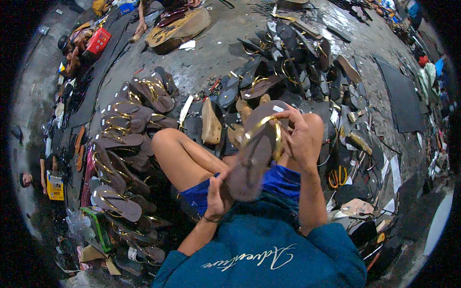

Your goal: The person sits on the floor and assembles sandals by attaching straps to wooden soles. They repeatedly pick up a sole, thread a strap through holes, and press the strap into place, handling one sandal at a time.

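A brown flip-flop [254,158] with gold straps [277,139] is held up over my lap, its sole tilted and its heel end smeared by motion. A small white sticker is on its toe end. My right hand [297,137] grips it along the right edge near the straps, with the fingertips on the toe end. Beside the heel, my left hand [219,196] has its fingers at the left edge, partly hidden by the sole. On the floor to my left lie several similar flip-flops [117,201] with gold straps.
In front of my legs stands a wooden foot form [210,122]. Beyond it is a heap of dark soles and straps [288,48]. Scraps and a pair of gold straps [338,176] lie at right. A red crate [98,41] and other people are at the far left.
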Demonstrator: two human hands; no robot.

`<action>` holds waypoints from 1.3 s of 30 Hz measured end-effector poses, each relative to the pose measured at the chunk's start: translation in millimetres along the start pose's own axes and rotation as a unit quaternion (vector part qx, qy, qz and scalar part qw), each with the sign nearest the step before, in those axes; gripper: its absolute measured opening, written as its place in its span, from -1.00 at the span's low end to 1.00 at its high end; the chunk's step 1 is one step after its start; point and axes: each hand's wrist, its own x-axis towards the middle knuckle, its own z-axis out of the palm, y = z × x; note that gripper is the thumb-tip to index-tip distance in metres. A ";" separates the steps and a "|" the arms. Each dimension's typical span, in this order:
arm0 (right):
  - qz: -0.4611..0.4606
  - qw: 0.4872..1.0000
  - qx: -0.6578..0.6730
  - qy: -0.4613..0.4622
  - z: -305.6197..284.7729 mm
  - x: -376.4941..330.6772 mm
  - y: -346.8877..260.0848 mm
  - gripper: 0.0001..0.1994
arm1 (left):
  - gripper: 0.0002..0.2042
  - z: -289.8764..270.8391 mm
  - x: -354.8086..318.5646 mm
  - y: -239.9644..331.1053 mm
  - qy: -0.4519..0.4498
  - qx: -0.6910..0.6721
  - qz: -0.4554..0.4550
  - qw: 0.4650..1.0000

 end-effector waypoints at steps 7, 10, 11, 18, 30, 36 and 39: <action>-0.136 0.987 -0.028 -0.076 -5.8 12.1 6.3 -0.81 | -0.77 -20.3 1.7 -15.1 -0.039 0.127 -0.100 0.986; -0.120 0.988 0.006 -0.095 -2.2 10.4 14.0 -0.82 | -0.76 -20.5 -3.5 -15.9 -0.037 0.138 -0.078 0.987; -0.118 0.988 0.018 -0.101 -0.8 10.8 16.4 -0.81 | -0.75 -24.9 -4.4 -12.9 -0.031 0.156 -0.103 0.982; -0.090 0.968 0.139 -0.187 71.1 -8.4 39.3 -0.63 | -0.53 -19.2 10.0 16.7 0.015 0.166 -0.068 0.984; 0.086 0.979 -0.032 -0.181 42.5 -9.2 88.9 -0.45 | -0.43 -40.0 24.3 34.4 -0.002 0.090 0.104 0.990; 0.215 0.934 0.214 -0.188 -10.2 -91.1 -7.7 -0.51 | -0.50 -26.8 64.1 63.7 0.127 0.133 0.166 0.969; 0.176 0.954 0.114 -0.216 7.1 -99.2 -42.9 -0.44 | -0.37 -40.8 69.8 64.3 0.059 0.140 0.117 0.982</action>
